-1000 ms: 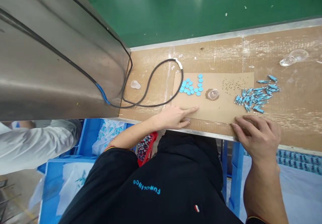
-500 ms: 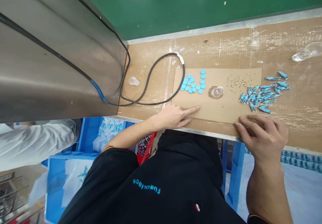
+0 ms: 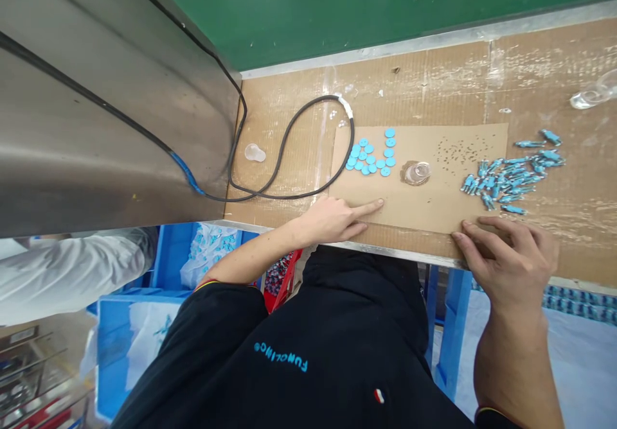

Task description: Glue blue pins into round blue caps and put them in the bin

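My left hand rests at the near edge of a brown cardboard sheet, index finger stretched out with its tip on the sheet and the other fingers curled. Toward the front right corner of the sheet, my right hand lies with bent fingertips and thumb on the surface, nothing visible in it. Several light-blue discs lie on the sheet's left part. A small clear cup stands mid-sheet. Tiny dark bits are scattered beyond it, and a pile of small blue figure-like pieces overlaps the right edge.
A black cable loops over the left of the bench, crossing the sheet's edge. A metal cabinet borders the left side. Clear plastic pieces lie about. Blue crates stand below; another person's sleeve shows at left.
The view has shifted slightly. Both hands keep nearly the same pose and place on the sheet; the discs, cup and blue pieces appear unmoved.
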Demonstrator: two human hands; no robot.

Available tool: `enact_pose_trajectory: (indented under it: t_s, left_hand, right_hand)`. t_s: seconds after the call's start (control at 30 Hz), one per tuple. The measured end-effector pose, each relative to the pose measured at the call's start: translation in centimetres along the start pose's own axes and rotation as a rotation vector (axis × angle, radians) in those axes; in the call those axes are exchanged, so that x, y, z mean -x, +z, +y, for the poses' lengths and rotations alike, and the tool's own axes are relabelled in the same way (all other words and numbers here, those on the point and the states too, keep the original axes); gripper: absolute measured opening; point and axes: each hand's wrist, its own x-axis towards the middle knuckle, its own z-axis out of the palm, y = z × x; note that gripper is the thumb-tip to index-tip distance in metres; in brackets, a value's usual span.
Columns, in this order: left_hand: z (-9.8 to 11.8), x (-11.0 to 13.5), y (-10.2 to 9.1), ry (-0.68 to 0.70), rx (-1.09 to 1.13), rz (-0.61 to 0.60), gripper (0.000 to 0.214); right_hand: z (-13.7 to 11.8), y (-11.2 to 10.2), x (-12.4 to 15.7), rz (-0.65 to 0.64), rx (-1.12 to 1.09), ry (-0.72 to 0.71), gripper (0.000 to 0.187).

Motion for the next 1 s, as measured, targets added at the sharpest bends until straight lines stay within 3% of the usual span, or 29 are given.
enact_pose_trajectory:
  t_s: [0.1, 0.37, 0.63, 0.83, 1.0]
  left_hand:
    - [0.1, 0.0, 0.1, -0.009, 0.004, 0.002, 0.063]
    - [0.2, 0.0, 0.3, -0.011, -0.016, -0.016, 0.063]
    - [0.2, 0.0, 0.8, -0.002, -0.025, 0.012, 0.063]
    - [0.5, 0.1, 0.6, -0.02, -0.074, -0.016, 0.064]
    - [1.0, 0.1, 0.9, -0.052, -0.106, -0.008, 0.063]
  right_hand:
    - [-0.2, -0.1, -0.1, -0.022, 0.001, 0.016, 0.027]
    - [-0.5, -0.3, -0.5, 0.095, 0.056, -0.148, 0.02]
    - [-0.4, -0.2, -0.5, 0.147, -0.009, -0.167, 0.012]
    - [0.0, 0.0, 0.0, 0.074, 0.028, -0.091, 0.015]
    - [0.1, 0.1, 0.0, 0.121, 0.029, -0.159, 0.01]
